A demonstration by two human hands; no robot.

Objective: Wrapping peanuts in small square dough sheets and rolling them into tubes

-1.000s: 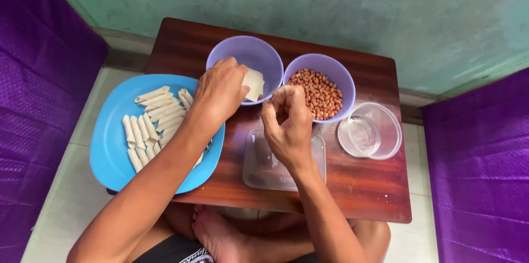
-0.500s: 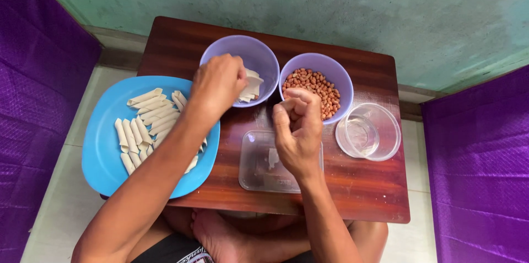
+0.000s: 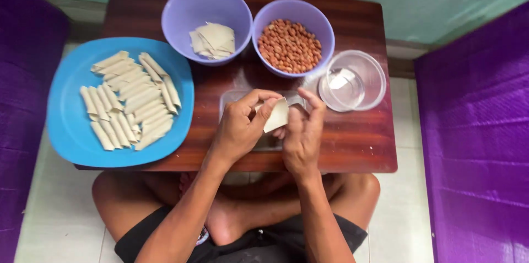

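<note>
Holding one pale square wrapper [image 3: 277, 114] between both hands at frame centre: left hand [image 3: 241, 128] pinches its left edge with thumb and fingers closed on it, right hand [image 3: 302, 133] touches its right edge, fingers curled narrow against it. Both hands hover over a clear rectangular tray [image 3: 231, 100] lying on the dark wooden surface [image 3: 358, 141], mostly hidden under them.

Edges: blue plate [image 3: 69, 130] at left hangs over the surface's left and near edges. Clear round container [image 3: 352, 81] sits just beside the right edge. Two lavender bowls touch or nearly touch each other along the far side. Open room: bare strip of wood at lower right of the surface, and a narrow gap between plate and tray. Purple cloth walls close in at far left and far right of the frame; pale floor tiles [image 3: 49, 219] below.

Counts: two lavender bowls, the wrapper bowl [image 3: 182, 15] holding a small stack of flat wrappers, number unclear, and the peanut bowl [image 3: 325, 26] full of peanuts, too many to count. One plate with roughly two dozen rolled pastry sticks [image 3: 129, 106] in rows. One tray, one round container.
</note>
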